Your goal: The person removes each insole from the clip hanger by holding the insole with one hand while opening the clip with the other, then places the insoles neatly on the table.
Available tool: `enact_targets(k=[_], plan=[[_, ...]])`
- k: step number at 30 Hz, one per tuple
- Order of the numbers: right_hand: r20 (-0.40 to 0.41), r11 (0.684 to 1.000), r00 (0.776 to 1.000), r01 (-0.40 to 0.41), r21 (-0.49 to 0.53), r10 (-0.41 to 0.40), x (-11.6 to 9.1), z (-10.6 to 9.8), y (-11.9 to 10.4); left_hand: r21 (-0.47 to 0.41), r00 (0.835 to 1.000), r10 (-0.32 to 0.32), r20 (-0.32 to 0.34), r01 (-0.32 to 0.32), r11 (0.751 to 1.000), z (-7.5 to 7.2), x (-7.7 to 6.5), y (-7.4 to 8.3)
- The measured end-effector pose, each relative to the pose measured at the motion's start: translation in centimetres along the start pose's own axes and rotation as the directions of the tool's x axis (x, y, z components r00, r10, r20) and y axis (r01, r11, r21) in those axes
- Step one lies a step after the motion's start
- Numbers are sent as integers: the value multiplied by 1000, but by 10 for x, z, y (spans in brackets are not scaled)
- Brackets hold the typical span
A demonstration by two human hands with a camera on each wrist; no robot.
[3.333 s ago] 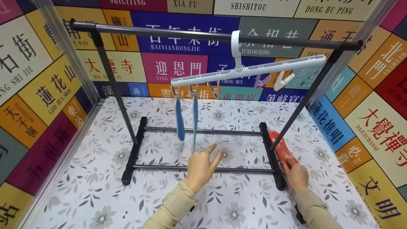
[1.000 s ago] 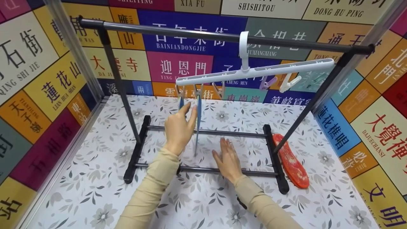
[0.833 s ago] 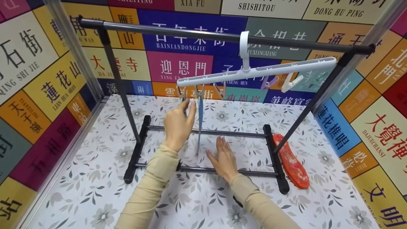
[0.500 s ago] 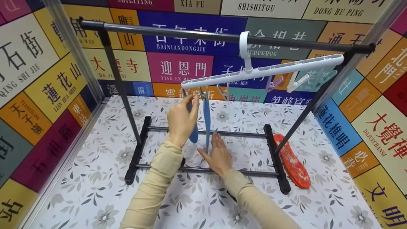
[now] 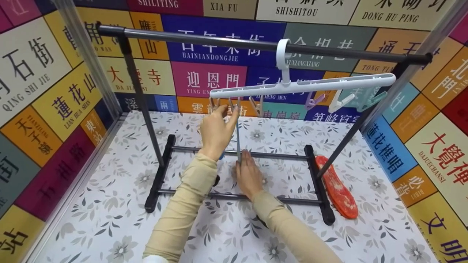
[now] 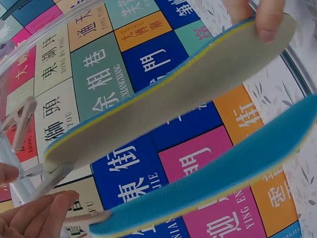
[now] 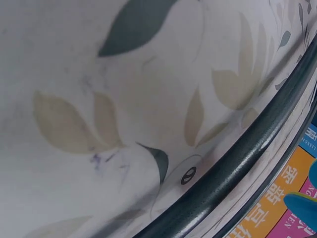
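A white clip hanger (image 5: 303,87) hangs from the dark rack's top bar. Two of its left-hand clothespins carry blue insoles. One insole shows its grey face (image 6: 148,111) in the left wrist view; the other shows its blue face (image 6: 213,183). My right hand (image 5: 248,175) pinches the lower end of the grey-faced insole, thumb on its face. My left hand (image 5: 216,130) is up at the clothespin (image 6: 54,179) above that insole, thumb and finger on its two sides; how hard it squeezes is unclear. The right wrist view shows neither hand.
The rack's base rails (image 5: 234,196) run beneath both hands. A red insole (image 5: 338,190) lies on the flowered cloth beside the rack's right foot. Lilac, white and green clothespins (image 5: 373,101) hang on the hanger's right half. Sign-patterned walls stand behind and at both sides.
The right hand has left the red insole and taken the lower end of a hanging blue one. The left hand has risen to the clothespins. The hanger's left end has shifted right.
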State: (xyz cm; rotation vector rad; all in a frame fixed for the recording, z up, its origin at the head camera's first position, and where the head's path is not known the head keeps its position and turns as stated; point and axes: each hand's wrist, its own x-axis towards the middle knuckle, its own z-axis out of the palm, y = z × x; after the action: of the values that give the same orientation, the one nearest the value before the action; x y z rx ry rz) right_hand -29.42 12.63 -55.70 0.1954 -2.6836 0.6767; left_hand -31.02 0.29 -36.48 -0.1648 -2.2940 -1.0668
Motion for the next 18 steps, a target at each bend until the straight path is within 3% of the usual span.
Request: enact_targets(k=[11,18], plan=[[-35,999,998,51,-2,-51,-15,-2,-5,42,999,-48,-2,48,998,18,14,0],[-145,991,981,130,16,-127,-23,-5,-3,66,999,-13,-40,16,998,20,14,0]])
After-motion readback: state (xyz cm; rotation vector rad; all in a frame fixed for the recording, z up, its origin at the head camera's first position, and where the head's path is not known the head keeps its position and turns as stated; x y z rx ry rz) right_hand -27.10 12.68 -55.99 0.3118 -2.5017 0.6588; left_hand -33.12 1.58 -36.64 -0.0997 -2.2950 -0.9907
